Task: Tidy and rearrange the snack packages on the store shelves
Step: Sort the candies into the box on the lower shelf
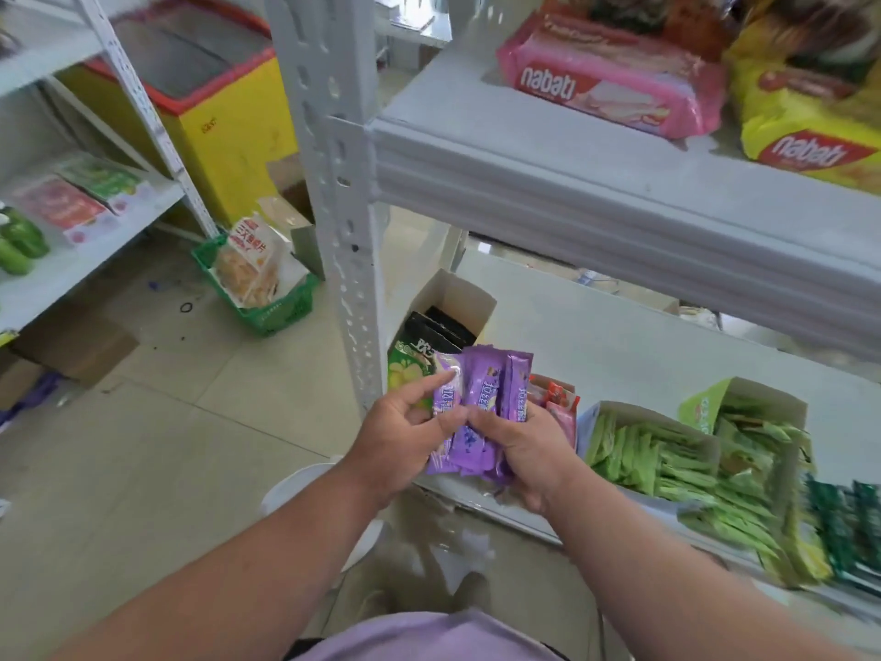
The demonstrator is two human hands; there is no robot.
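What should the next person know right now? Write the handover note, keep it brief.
Left hand: grip on the purple packets, thumb across their front.
Right hand: grip on the same bundle from the other side.
The packets are held fanned out in front of the lower shelf, not yet placed.
On that shelf: dark packets box at the left, red packets behind the hands, two boxes of green packets to the right.
Done: bundle gathered.
Left: square it up and set it in a spot on the shelf.

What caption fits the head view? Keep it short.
Both hands, left hand and right hand, grip purple snack packets beside the lower shelf.
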